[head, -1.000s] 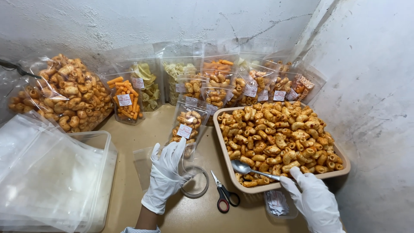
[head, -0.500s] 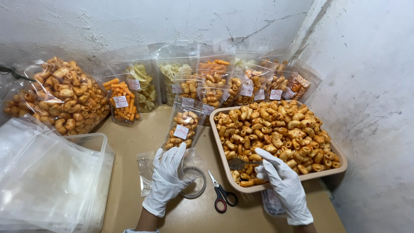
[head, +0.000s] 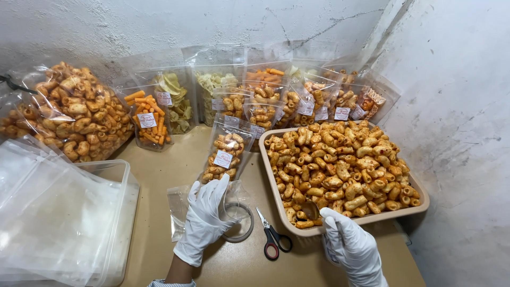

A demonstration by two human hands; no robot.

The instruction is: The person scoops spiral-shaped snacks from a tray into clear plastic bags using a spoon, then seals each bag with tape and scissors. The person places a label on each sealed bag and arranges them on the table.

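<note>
The white-gloved right hand (head: pixel 351 245) is gripping the handle of a metal spoon (head: pixel 311 211), whose bowl is dipping into the orange curled snacks (head: pixel 340 162) at the near edge of the beige rectangular plastic tray (head: pixel 276 196). The white-gloved left hand (head: pixel 206 218) is resting with loose fingers on a clear plastic pouch (head: pixel 234 210) lying on the tan tabletop (head: pixel 159 234). Red-and-black-handled scissors (head: pixel 273 239) are lying between the two hands, and a filled, labelled snack bag (head: pixel 226 154) is standing just beyond the left hand.

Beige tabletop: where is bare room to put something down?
Bare tabletop lies between the clear plastic tub, the standing snack pouches and the left hand. The back row is crowded; the black-and-red scissors fill the gap beside the snack tray.
</note>
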